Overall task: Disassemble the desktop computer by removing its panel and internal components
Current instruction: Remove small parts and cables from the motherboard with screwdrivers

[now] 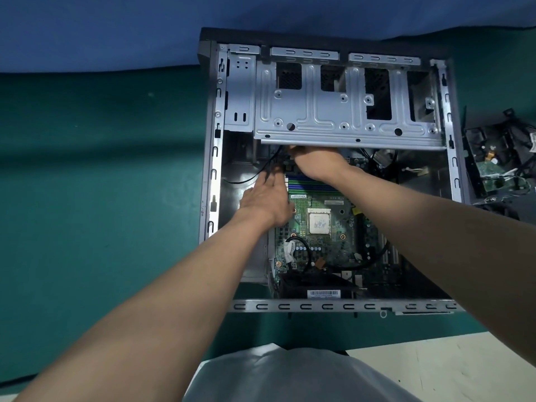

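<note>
counter [101,169]: green; blue backdrop [116,30] behind, pale floor [449,367]
computer case [209,169]: open, flat on counter
left hand [265,200]: fingers [272,181] straight, together, over motherboard [333,250] edge
right hand [316,162]: fingers hidden under drive cage [333,111], cannot tell

Open computer case [211,158], green motherboard [327,221] exposed

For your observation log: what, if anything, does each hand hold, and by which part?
Left hand: holds nothing, fingers straight beside black cables. Right hand: fingertips hidden under the drive cage; cannot tell.
</note>
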